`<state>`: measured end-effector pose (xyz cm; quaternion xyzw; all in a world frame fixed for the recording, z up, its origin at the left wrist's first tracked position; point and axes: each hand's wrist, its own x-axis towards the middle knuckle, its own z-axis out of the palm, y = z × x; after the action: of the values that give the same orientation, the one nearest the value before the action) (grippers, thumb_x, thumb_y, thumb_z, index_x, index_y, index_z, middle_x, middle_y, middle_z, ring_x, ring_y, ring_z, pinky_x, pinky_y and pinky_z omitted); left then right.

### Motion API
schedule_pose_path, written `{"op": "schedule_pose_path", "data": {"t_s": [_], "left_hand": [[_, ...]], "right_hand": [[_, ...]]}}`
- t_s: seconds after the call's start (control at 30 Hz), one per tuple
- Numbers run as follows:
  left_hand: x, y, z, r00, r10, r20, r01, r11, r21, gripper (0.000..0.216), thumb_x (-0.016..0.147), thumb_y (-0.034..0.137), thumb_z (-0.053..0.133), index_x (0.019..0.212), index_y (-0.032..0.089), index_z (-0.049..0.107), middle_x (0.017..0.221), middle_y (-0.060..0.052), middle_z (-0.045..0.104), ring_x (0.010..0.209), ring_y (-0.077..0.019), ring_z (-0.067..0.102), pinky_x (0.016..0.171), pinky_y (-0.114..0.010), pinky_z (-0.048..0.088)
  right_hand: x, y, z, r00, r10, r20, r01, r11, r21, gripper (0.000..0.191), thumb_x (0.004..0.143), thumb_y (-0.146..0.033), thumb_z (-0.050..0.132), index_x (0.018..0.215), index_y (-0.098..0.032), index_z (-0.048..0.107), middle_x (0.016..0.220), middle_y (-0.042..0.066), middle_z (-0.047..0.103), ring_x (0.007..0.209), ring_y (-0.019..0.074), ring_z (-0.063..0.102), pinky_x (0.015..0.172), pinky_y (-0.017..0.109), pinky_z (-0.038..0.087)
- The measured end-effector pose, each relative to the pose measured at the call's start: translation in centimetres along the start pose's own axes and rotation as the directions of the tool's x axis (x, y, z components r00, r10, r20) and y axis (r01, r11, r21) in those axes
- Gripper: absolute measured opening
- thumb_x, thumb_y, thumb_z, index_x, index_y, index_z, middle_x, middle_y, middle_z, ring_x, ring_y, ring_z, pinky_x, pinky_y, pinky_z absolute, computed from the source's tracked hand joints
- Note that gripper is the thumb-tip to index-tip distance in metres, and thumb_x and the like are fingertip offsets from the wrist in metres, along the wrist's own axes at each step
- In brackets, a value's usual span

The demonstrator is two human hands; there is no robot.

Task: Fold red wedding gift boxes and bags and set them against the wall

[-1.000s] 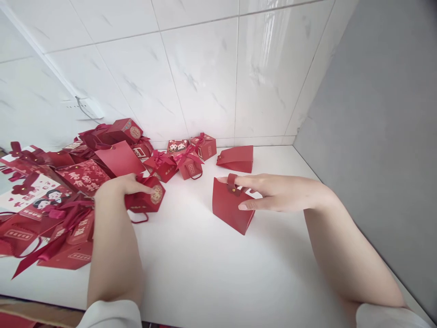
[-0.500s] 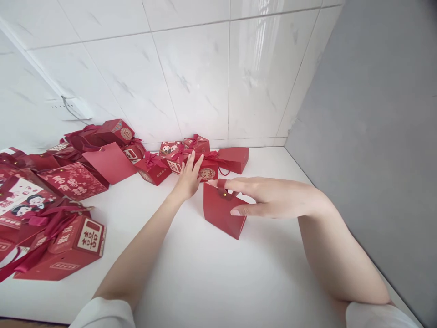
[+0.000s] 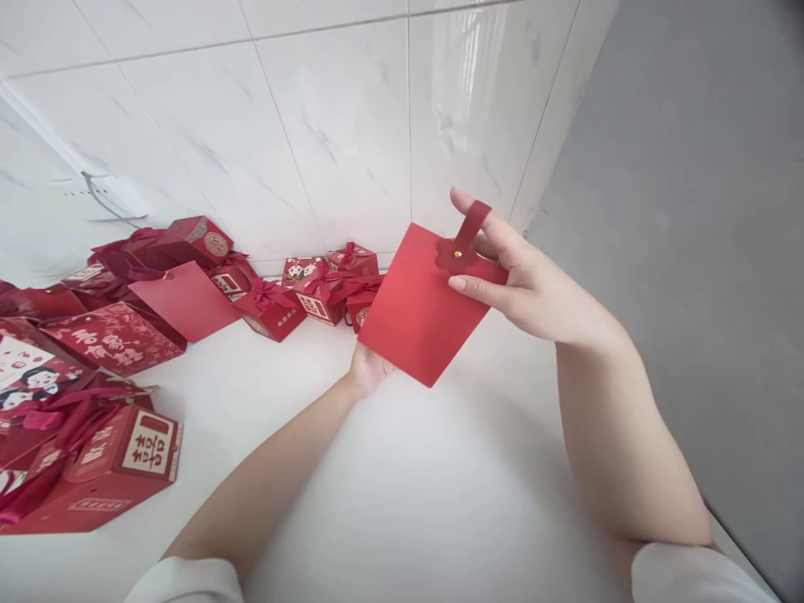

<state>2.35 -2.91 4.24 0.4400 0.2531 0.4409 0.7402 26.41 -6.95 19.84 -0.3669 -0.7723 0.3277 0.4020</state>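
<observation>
Tiled wall [image 3: 339, 126] is standing far; white table [image 3: 389, 502] is running below; red bag [image 3: 414, 318] is tilting above the table, right of the far boxes [image 3: 276, 318]; right hand [image 3: 533, 289] is holding its right side, thumb in front, strap [image 3: 476, 219] looping over the index finger [image 3: 463, 199]; left hand [image 3: 368, 373] is reaching behind its near left edge, grip hidden, cannot tell; larger box [image 3: 119, 481] is sitting near left.

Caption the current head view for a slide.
Right hand holds a plain red gift bag; left hand, partly hidden, behind it.
</observation>
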Motion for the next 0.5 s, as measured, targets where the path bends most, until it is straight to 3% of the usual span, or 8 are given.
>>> {"op": "schedule_pose_path", "data": {"t_s": [0.1, 0.23, 0.37, 0.43, 0.5], "left_hand": [[0.3, -0.5, -0.8, 0.978, -0.185, 0.098, 0.193, 0.978, -0.077, 0.090, 0.083, 0.087, 0.042, 0.146, 0.025, 0.053, 0.151, -0.013, 0.056, 0.134, -0.0403, 0.055, 0.095, -0.054, 0.055], [0.3, 0.4, -0.4, 0.951, -0.281, 0.129, 0.294, 0.952, -0.088, 0.067, 0.093, 0.069, 0.050, 0.146, 0.029, 0.054, 0.153, -0.010, 0.055, 0.134, -0.0387, 0.057, 0.098, -0.054, 0.054], [0.1, 1.1, -0.5, 0.858, -0.428, 0.283, 0.464, 0.883, -0.074, 0.072, 0.091, 0.068, 0.049, 0.146, 0.022, 0.053, 0.155, -0.018, 0.051, 0.132, -0.0454, 0.056, 0.088, -0.056, 0.057], [0.0, 1.2, -0.9, 0.815, -0.456, 0.358, 0.516, 0.852, -0.089, 0.075, 0.090, 0.069, 0.048, 0.145, 0.019, 0.052, 0.150, -0.022, 0.054, 0.128, -0.0449, 0.060, 0.088, -0.056, 0.056], [-0.1, 1.1, -1.2, 0.820, -0.440, 0.367, 0.509, 0.853, -0.116, 0.075, 0.090, 0.069, 0.047, 0.143, 0.017, 0.053, 0.145, -0.023, 0.059, 0.124, -0.0427, 0.063, 0.092, -0.056, 0.055]], "right_hand": [[0.8, 1.7, -0.4, 0.997, 0.063, 0.038, -0.063, 0.998, 0.014, 0.081, 0.092, -0.037, 0.061, 0.163, -0.038, 0.022, 0.166, 0.005, 0.036, 0.141, 0.0333, 0.050, 0.105, 0.050, 0.053], [2.0, 3.7, 0.4, 0.984, 0.109, 0.141, -0.127, 0.984, 0.127, 0.082, 0.090, -0.035, 0.062, 0.163, -0.034, 0.025, 0.162, 0.008, 0.043, 0.135, 0.0306, 0.056, 0.105, 0.049, 0.054], [2.4, 4.3, 1.0, 0.979, 0.114, 0.168, -0.145, 0.973, 0.181, 0.083, 0.091, -0.036, 0.060, 0.164, -0.033, 0.020, 0.154, 0.008, 0.055, 0.133, 0.0280, 0.059, 0.106, 0.050, 0.053], [2.3, 4.3, 1.1, 0.977, 0.134, 0.167, -0.162, 0.973, 0.164, 0.084, 0.092, -0.038, 0.058, 0.164, -0.034, 0.015, 0.146, 0.008, 0.062, 0.127, 0.0281, 0.063, 0.105, 0.052, 0.053], [2.4, 4.3, 1.0, 0.977, 0.142, 0.158, -0.165, 0.976, 0.144, 0.084, 0.093, -0.039, 0.058, 0.164, -0.034, 0.015, 0.140, 0.007, 0.065, 0.122, 0.0282, 0.066, 0.104, 0.053, 0.053]]}}
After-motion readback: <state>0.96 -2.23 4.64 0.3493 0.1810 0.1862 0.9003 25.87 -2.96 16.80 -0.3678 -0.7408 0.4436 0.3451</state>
